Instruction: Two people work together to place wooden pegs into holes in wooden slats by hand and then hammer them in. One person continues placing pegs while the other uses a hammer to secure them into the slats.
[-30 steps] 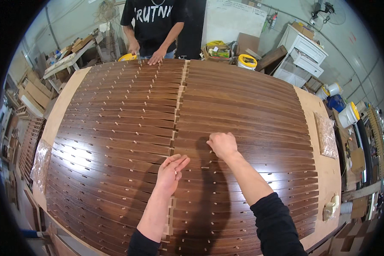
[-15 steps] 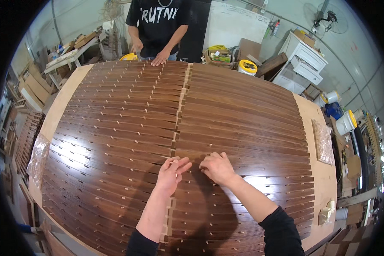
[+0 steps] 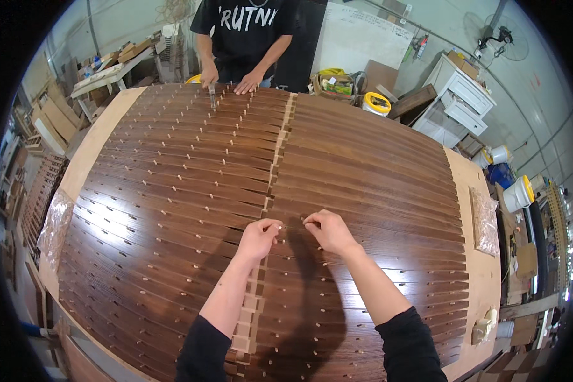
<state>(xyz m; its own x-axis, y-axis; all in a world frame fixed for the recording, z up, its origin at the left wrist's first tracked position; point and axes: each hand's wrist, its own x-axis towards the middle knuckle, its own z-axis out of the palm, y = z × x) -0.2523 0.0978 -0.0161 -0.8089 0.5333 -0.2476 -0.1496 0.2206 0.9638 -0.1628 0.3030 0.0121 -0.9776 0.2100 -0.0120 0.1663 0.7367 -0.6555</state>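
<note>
A woodworking workshop, shown by slatted wood panels (image 3: 369, 181), a cluttered bench (image 3: 110, 77), loose boards (image 3: 52, 122) and buckets (image 3: 514, 198).

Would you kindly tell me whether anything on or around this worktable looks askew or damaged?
Nothing looks clearly damaged on the dark slats. At the upper right, a drawer of the white cabinet seems to jut out crookedly, which looks odd, though lens bending may exaggerate it.

Plain black sleeves (image 3: 409, 344), lightly creased, end partway along both bare forearms (image 3: 377, 286).
</note>
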